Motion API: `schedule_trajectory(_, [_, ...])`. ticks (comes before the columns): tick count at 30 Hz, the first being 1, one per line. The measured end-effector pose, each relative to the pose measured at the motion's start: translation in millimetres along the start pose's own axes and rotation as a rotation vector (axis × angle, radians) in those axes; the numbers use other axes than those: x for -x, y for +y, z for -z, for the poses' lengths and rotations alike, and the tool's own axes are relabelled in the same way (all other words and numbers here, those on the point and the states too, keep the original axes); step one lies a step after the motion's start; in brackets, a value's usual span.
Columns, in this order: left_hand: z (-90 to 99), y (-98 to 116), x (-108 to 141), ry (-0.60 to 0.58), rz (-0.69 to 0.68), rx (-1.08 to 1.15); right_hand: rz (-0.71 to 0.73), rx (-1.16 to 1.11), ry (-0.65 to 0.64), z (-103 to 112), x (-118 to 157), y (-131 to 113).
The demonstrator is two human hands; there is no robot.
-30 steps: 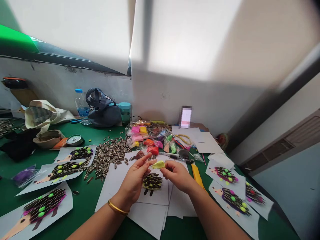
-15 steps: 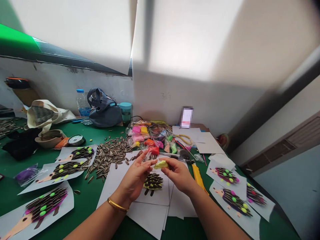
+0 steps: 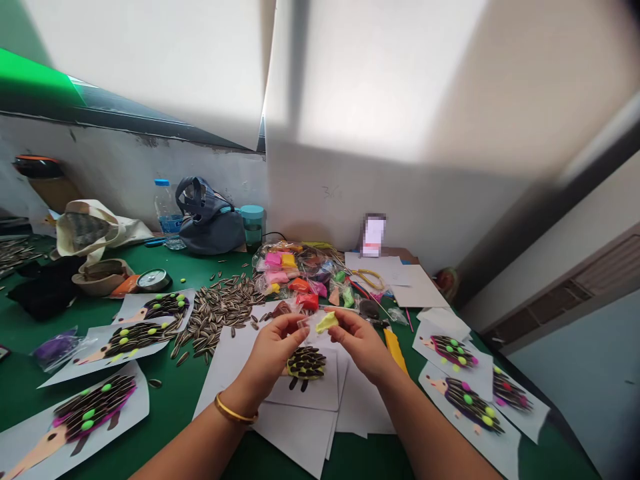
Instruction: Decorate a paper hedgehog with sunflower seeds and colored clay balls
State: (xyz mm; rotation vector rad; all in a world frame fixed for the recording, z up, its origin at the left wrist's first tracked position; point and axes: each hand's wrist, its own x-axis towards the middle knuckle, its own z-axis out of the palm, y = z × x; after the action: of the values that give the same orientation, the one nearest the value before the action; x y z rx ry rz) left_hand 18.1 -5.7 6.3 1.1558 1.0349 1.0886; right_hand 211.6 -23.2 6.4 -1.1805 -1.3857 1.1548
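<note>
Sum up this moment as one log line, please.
left hand: holds clear plastic; right hand: pinches yellow clay; below: seed-covered figure on white paper

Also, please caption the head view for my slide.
Left hand and right hand hold yellow clay and clear plastic above a seed-covered yellow figure on white paper.

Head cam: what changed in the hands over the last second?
Left hand: fingers were extended, now curled in, pinching what looks like a clear plastic wrapper spread between the hands. The yellow clay moved slightly right, its shape changed; the right hand still holds it. Unchanged: seed-covered hedgehog picture below, sunflower seed pile.
</note>
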Motion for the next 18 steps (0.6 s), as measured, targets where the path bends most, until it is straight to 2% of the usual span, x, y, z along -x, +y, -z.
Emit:
schedule_trajectory(2, [-0.7,-2,1,0.019,-0.022,-0.07,0.117,0.169,0.092,-4,3,-1])
schedule_trajectory(5, [-1.5,-6,4,0.081,-0.195,-0.319,0.377,0.447,0.233,-14,11,-5])
schedule_trajectory(8, [-1.9,-10,9,0.073,-0.399,-0.613,0.481,0.601,0.16,-26,18,-8])
schedule_trajectory(12, [-0.6,-11,15,-0.01,-0.613,-0.801,0.457,0.708,0.096,-29,17,-7])
schedule_trajectory(15, [-0.3,-10,17,-0.028,-0.728,-0.89,0.519,0.803,0.045,-21,14,-6])
schedule_trajectory(18, [-2.1,-6,17,-0.031,-0.784,-1.113,0.622,0.957,0.01,-16,14,-10])
